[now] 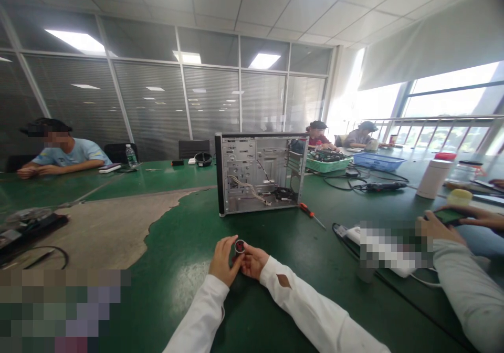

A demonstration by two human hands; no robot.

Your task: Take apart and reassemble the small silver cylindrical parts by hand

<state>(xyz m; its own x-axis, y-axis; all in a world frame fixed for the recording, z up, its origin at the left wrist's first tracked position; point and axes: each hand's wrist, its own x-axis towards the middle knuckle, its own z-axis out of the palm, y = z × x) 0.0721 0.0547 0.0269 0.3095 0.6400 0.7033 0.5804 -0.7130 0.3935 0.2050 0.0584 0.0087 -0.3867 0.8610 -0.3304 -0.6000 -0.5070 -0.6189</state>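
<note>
Just above the green table, my left hand [225, 259] and my right hand [254, 261] meet around a small round object [239, 246] with a pale rim and a dark red and black middle. The fingers of both hands are closed on its sides; its exact kind is too small to tell. Beyond my hands stands an opened computer case [260, 172], upright, its side panel off. Loose pale cables [248, 186] and a black fan [284, 193] show inside it. An orange-handled screwdriver [312, 215] lies at the case's right front corner.
To the right are a white power strip [356, 235], a white bottle [435, 177], a green basket [326, 163] and a blue basket [378, 162]. A co-worker's hands [444, 224] hold a dark device there. Dark parts [35, 229] lie at left, by a bare patch [114, 221] in the table's green surface.
</note>
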